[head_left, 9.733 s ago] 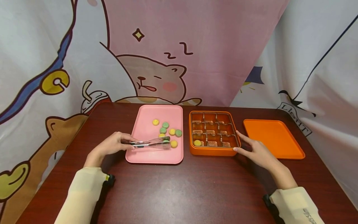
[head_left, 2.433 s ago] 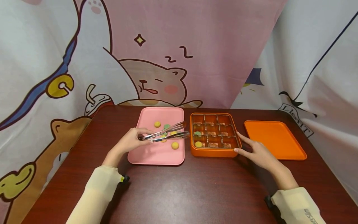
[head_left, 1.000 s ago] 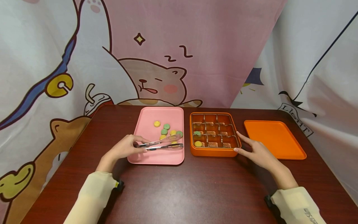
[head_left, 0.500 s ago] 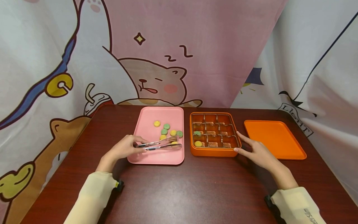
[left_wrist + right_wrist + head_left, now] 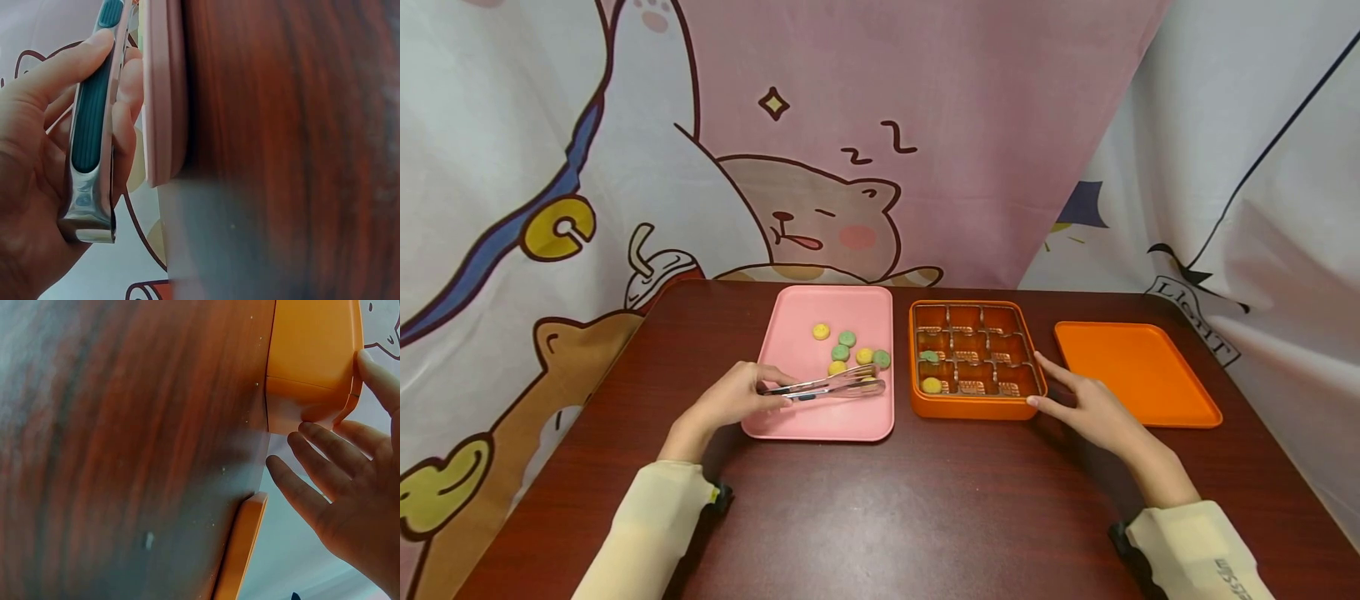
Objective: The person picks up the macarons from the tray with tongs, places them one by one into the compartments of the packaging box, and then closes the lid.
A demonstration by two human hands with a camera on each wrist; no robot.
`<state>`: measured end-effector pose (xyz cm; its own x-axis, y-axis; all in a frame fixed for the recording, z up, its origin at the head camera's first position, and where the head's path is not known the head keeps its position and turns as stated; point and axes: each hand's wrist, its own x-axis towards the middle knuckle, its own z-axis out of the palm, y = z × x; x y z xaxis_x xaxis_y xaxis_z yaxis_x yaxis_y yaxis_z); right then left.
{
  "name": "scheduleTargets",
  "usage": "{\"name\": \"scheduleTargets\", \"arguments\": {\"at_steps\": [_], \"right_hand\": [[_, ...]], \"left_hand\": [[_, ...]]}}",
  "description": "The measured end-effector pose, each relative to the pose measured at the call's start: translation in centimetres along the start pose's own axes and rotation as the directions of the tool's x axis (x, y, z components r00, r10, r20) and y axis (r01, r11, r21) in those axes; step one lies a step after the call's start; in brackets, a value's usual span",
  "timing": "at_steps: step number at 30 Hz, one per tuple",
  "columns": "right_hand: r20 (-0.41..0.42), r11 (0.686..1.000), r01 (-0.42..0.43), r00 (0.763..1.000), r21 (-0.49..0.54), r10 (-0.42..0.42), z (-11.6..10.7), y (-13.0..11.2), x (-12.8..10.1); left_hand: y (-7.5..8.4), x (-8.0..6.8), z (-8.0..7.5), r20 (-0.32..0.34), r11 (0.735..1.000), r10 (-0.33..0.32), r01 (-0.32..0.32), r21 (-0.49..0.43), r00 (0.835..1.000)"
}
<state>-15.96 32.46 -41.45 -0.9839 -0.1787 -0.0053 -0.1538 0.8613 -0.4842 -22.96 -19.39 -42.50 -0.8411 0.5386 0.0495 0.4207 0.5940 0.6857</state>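
My left hand (image 5: 730,402) grips metal tongs (image 5: 94,125) with teal grips, thumb on one arm and fingers on the other. The tongs' tips are around a yellow macaron-like cookie (image 5: 868,379) at the right of the pink tray (image 5: 793,321), partly hidden by them. Several more yellow and green cookies (image 5: 840,353) lie behind. My right hand (image 5: 1093,406) touches the right side and front corner of the orange box (image 5: 973,407), fingers extended. In the box's clear divided insert, a yellow cookie (image 5: 932,386) sits front left, a green one (image 5: 928,357) just behind it.
A flat orange lid-like tray (image 5: 1135,375) lies to the right of the box. All of it stands on a dark wooden table (image 5: 865,517). A cartoon-printed curtain (image 5: 970,150) hangs behind and at both sides.
A green cookie has gone from the pink tray into the box. The tongs moved back left from near the box, lowered, and their tips drew closer over a yellow cookie. My right hand stayed.
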Motion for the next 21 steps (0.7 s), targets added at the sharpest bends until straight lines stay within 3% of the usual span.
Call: {"name": "scheduleTargets", "arguments": {"at_steps": [21], "right_hand": [[0.001, 1.0, -0.002, 1.0, 0.006, 0.002, -0.03, -0.05, 0.0]], "left_hand": [[0.29, 0.22, -0.37, -0.026, 1.0, -0.003, 0.003, -0.013, 1.0]]}}
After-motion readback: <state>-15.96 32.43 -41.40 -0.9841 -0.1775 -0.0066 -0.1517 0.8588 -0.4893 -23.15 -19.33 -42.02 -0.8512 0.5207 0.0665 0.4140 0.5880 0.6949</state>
